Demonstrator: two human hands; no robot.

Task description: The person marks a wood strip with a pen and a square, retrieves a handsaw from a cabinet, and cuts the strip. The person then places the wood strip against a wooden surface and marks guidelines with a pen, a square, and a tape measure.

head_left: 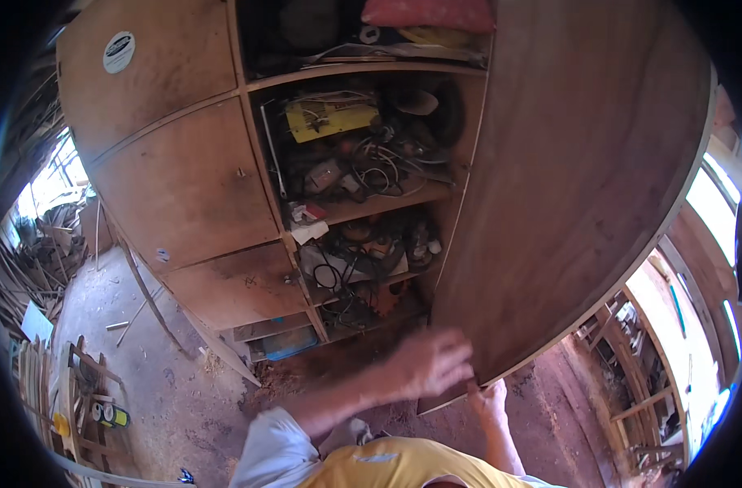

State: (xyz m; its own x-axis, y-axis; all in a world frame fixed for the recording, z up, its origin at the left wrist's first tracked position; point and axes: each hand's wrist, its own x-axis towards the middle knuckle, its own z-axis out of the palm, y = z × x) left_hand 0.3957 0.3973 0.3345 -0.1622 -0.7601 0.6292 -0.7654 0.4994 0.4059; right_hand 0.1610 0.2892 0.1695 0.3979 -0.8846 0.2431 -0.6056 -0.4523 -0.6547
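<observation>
A tall brown wooden door (582,163) stands at the right side of an open wooden cabinet (359,75). At the door's lower edge is my right hand (489,402), its fingers closed on the corner. My left hand (433,363) reaches across in front of the cabinet's bottom, close to the door's lower part. Motion smears its fingers, and I see nothing held in it. Inside the cabinet, shelves hold tangled cables (379,163), a yellow box-like thing (330,118) and dark tools that are hard to make out.
Closed wooden compartments (184,187) fill the cabinet's left side. A red bag (428,13) lies on the top shelf. Cans (111,415) and wooden frames stand at the lower left. On the right, a timber rack (639,398) stands beyond the door. Sawdust lies on the floor (184,390).
</observation>
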